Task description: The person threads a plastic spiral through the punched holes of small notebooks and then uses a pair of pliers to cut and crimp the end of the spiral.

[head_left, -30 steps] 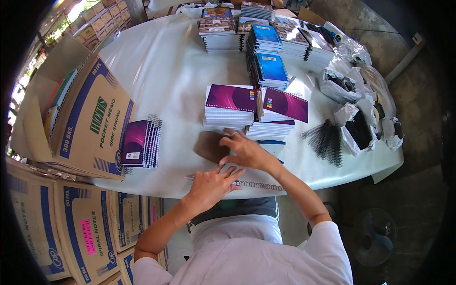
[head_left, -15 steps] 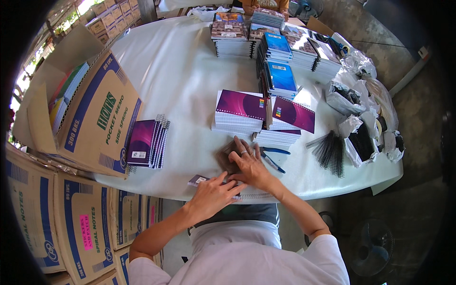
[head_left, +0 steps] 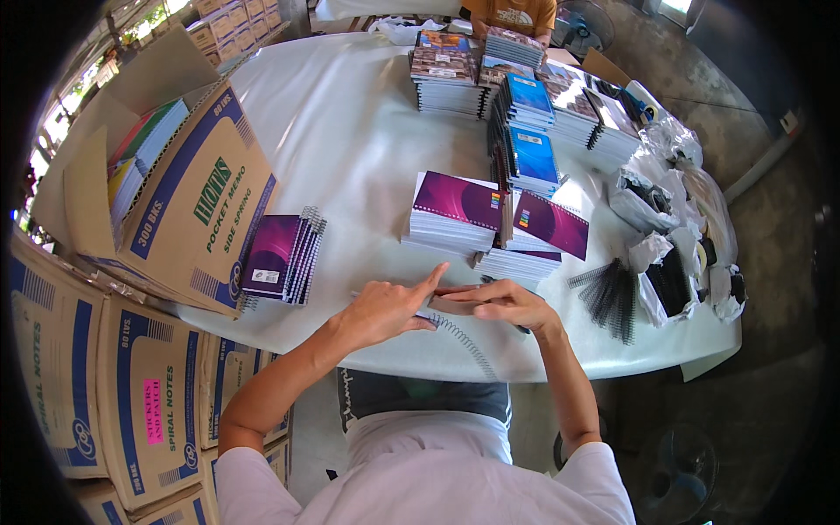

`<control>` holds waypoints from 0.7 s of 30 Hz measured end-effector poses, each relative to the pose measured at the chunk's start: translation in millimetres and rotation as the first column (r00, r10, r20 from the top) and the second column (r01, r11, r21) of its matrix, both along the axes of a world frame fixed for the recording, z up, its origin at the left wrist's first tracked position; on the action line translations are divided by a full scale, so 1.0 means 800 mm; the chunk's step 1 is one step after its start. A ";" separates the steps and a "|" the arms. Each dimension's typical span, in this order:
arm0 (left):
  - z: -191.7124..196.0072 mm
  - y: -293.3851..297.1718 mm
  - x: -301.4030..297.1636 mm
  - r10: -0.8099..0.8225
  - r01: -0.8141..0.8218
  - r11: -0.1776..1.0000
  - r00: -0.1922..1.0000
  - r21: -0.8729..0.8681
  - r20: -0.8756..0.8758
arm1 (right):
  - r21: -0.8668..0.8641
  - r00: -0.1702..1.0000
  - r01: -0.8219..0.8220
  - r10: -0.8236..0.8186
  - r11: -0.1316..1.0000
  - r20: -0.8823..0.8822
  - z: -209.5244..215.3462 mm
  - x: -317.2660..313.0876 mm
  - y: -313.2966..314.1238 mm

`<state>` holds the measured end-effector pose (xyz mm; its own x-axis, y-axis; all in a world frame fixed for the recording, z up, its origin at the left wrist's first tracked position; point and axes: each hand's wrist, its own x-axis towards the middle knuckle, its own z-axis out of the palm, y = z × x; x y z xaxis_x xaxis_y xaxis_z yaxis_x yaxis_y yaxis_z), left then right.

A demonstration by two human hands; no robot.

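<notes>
At the table's near edge, a small notebook (head_left: 404, 317) lies mostly hidden under my left hand (head_left: 385, 308). Index finger and thumb of that hand are stretched apart beside the notebook's edge. A loose spiral wire (head_left: 465, 339) trails from there in a curve toward the table edge. My right hand (head_left: 509, 306) has its fingers along a brown cover sheet (head_left: 455, 304), tilted up and seen nearly edge-on between the hands. Pliers (head_left: 523, 330) lie largely covered by the right hand, just an end showing.
Stacks of purple-covered notebooks (head_left: 455, 203) stand ahead, with blue ones (head_left: 532, 157) behind. Bound purple notebooks (head_left: 271, 255) sit left beside a large carton (head_left: 192, 197). Black spiral wires (head_left: 612, 293) and plastic-wrapped bundles (head_left: 661, 271) lie right. Across the table is another person (head_left: 512, 13).
My right hand has turned and lifted the brown sheet from flat to tilted. My left hand has shifted up, its index finger now extended. The spiral wire shows more plainly.
</notes>
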<state>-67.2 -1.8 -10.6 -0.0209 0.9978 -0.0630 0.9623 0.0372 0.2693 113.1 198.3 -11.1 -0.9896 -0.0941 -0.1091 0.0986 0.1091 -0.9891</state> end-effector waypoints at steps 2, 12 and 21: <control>-0.006 0.000 -0.002 0.015 -0.016 1.000 1.000 0.026 0.018 | -0.100 0.993 -0.075 0.065 0.992 -0.095 -0.005 -0.004 -0.004; 0.009 -0.001 -0.011 0.118 -0.116 0.992 0.991 -0.044 0.064 | -0.104 0.999 -0.016 0.012 0.994 -0.042 -0.012 -0.023 -0.013; 0.001 -0.018 -0.027 0.205 -0.207 0.976 0.978 0.067 0.030 | -0.209 0.991 -0.068 0.042 0.976 -0.126 -0.015 -0.046 -0.014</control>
